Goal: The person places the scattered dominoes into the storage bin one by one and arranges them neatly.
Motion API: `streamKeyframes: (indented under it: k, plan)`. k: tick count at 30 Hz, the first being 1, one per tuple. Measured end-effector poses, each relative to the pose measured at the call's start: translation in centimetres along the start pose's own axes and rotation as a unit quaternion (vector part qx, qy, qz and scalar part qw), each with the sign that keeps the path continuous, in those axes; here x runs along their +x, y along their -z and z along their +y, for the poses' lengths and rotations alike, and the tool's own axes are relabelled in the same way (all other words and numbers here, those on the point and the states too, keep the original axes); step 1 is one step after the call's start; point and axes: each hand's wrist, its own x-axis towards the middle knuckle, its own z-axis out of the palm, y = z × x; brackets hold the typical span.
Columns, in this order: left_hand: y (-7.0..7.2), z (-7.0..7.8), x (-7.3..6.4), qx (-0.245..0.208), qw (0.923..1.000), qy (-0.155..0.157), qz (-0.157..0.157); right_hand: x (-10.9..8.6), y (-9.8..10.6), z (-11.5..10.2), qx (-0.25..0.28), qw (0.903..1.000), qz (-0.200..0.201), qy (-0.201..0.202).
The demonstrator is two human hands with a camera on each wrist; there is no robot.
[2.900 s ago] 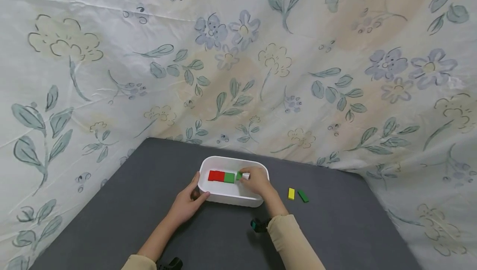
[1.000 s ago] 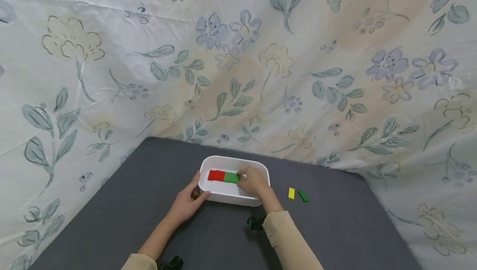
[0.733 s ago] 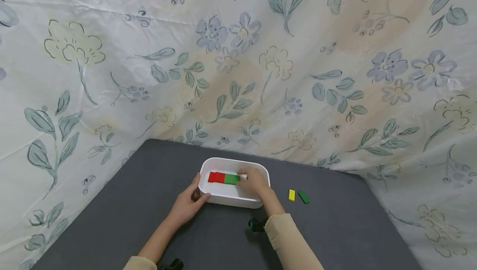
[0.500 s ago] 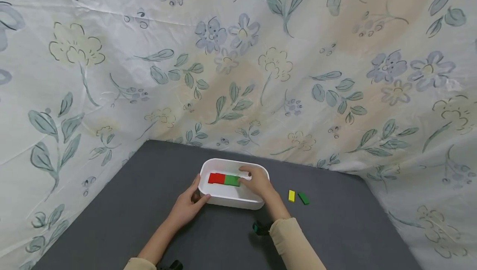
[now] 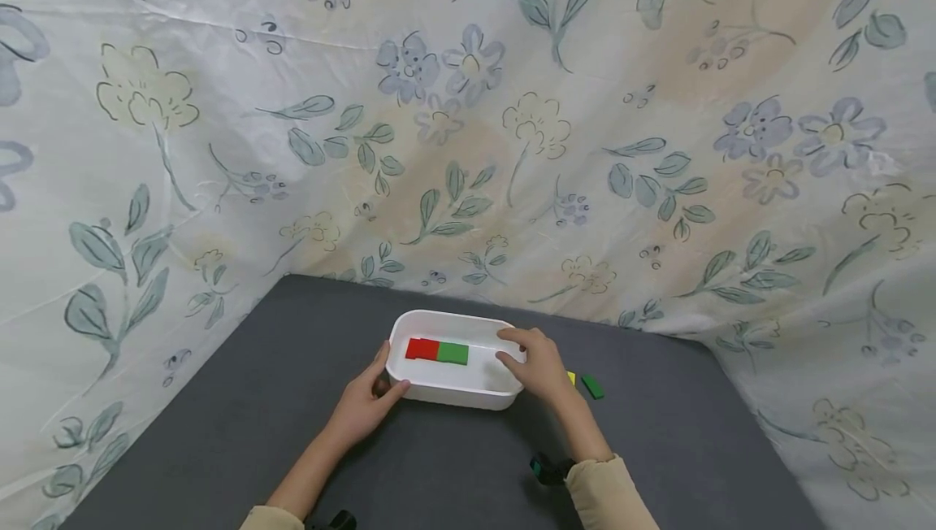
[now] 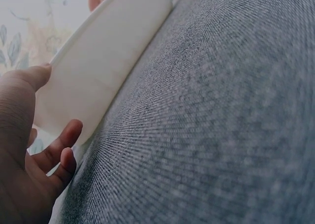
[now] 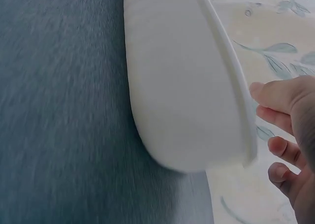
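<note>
A white plastic tub with rounded corners stands on the dark cloth. My left hand holds its left end, thumb on the front rim and fingers around the corner; the left wrist view shows the thumb at the rim. Inside, red blocks and green blocks lie flat in one row, the red at the left, the green touching them. Over the tub's right rim is my right hand, thumb and fingers apart, nothing between them. In the right wrist view, its fingers show beside the rim.
To the right of the tub, a dark green block lies on the grey cloth. A yellow block beside it is mostly hidden by the right wrist. Floral fabric hangs behind the table and along its sides.
My right hand set a green block against the row in the tub, let go of it and moved right to the rim. The left hand stays at the tub's left end.
</note>
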Motion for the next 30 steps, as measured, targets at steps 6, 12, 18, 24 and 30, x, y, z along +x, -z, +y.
streamKeyframes:
  k: [6, 12, 18, 24, 30]
  plan:
    - [0.0, 0.2, -0.2, 0.002, 1.0000, 0.001, 0.002, -1.8, 1.6, 1.5, -0.011, 0.9996, 0.014, -0.022]
    - [0.0, 0.3, -0.4, 0.005, 1.0000, 0.004, 0.002, -3.6, 3.1, 3.7, -0.023, 0.9986, 0.028, -0.039]
    - [0.0, 0.3, -0.5, 0.007, 0.9999, 0.004, 0.006, -5.2, 4.6, 6.1, -0.039, 0.9955, 0.051, -0.069]
    - [-0.4, 0.5, -1.0, 0.015, 0.9998, 0.007, 0.009, -6.4, 5.7, 8.0, -0.037, 0.9940, 0.061, -0.083]
    - [-0.8, 0.6, -1.6, 0.019, 0.9997, 0.008, 0.014, -7.3, 6.4, 9.8, -0.034, 0.9910, 0.058, -0.116]
